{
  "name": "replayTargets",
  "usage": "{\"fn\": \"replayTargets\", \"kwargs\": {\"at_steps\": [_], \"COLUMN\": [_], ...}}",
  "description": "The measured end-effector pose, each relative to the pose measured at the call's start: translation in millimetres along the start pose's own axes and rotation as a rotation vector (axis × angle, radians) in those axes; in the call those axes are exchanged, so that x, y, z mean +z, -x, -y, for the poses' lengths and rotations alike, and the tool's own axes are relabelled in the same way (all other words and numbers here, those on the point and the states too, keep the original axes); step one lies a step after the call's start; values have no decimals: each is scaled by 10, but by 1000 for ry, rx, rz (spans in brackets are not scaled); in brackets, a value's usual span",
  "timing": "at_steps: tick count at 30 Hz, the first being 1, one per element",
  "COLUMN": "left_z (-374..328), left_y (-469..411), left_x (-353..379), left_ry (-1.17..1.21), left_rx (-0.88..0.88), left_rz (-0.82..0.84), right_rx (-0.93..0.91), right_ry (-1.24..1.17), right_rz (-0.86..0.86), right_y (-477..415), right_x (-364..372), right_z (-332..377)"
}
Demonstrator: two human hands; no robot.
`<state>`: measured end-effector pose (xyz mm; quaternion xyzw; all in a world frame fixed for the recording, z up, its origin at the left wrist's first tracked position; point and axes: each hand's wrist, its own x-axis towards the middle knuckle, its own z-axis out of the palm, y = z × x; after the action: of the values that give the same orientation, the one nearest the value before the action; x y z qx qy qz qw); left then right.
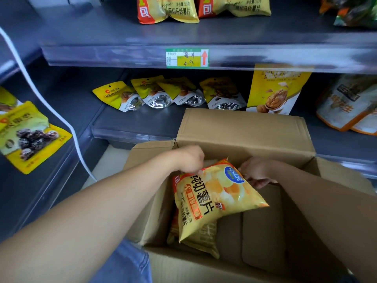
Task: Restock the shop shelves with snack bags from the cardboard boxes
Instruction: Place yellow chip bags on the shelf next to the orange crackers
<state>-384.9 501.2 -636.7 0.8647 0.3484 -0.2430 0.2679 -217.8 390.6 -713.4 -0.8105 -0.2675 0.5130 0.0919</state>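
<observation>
side shelf [40, 190]: at the far left, a yellow dried-fruit bag [30, 135] lies on it, with a white cable [47, 105] hanging down just beside the bag.
middle shelf [142, 121]: four small nut pouches [163, 92] lean in a row along its back edge.
left hand [189, 160]: reaches into the box, fingers curled down, pinching the top edge of the chip bag.
chip bag [216, 197]: yellow and orange, held up and tilted inside the box, over a second chip bag [200, 240] lower down by the box's left wall.
upper shelf [102, 33]: two stocked chip bags [169, 9] stand on it, and a price tag [187, 58] sits on the front edge below them.
right hand [257, 172]: sits against the chip bag's far corner with its fingers bent. i cannot tell whether it has hold of the bag.
cardboard box [244, 131]: open, with its flaps up, in front of the middle shelf.
right end: a walnut bag [275, 90] stands upright behind the box's rear flap, with peanut bags [346, 107] beside it.
</observation>
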Motion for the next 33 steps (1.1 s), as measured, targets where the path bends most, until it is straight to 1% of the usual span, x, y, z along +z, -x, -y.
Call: {"fn": "replayTargets", "kwargs": {"at_steps": [2, 7, 9, 10, 12, 18, 22, 24, 27, 33], "left_z": [-7, -6, 14, 26, 49, 99, 165, 208, 305, 462], "left_y": [87, 339, 430, 466, 507, 468, 429, 436, 456, 498], "left_x": [-46, -274, -397, -456, -544, -487, -428, -427, -437, -448], "left_ry": [0, 85, 132, 139, 138, 220, 229, 229, 205, 265], "left_rx": [7, -9, -14, -13, -7, -75, -108, -127, -154, -179], "left_rz": [-44, -136, -179, -206, -267, -514, -633, -661, -654, -689], "right_rx": [16, -6, 25, 44, 60, -24, -40, -48, -42, -29], "right_ry": [-97, -217, -265, -260, -220, -104, -75, 7, 90, 167], "right_rz": [48, 134, 195, 218, 212, 137, 61, 41, 36, 55], "right_y": [-23, -5, 23, 35, 8, -84, -241, -302, -359, -421], "right_x": [1, -66, -84, -77, -51, 129, 369, 504, 655, 770], "right_z": [-28, -84, -96, -101, -110, -12, 63, 82, 106, 198]}}
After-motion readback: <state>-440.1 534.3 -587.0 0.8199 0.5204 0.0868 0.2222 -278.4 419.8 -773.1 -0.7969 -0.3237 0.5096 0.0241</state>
